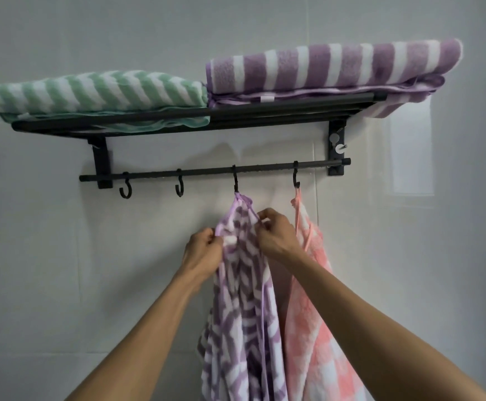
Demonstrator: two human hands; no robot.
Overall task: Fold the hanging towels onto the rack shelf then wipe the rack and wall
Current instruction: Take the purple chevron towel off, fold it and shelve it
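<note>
A purple-and-white patterned towel point(241, 308) hangs from the third hook point(236, 180) of a black wall rack point(160, 123). My left hand point(204, 250) pinches its left edge and my right hand point(276, 233) pinches its right edge, both just below the hook. Beside it on the right, a pink-and-white towel point(317, 322) hangs from the fourth hook point(295, 176). On the rack shelf lie a folded green-and-white zigzag towel point(91, 91) at the left and a folded purple-and-white striped towel point(334, 65) at the right.
Two bare hooks point(125, 189) point(179, 186) hang on the black rail point(207, 171) to the left. The wall point(47, 270) behind is pale tile. A silver knob point(337, 147) sticks out of the right bracket.
</note>
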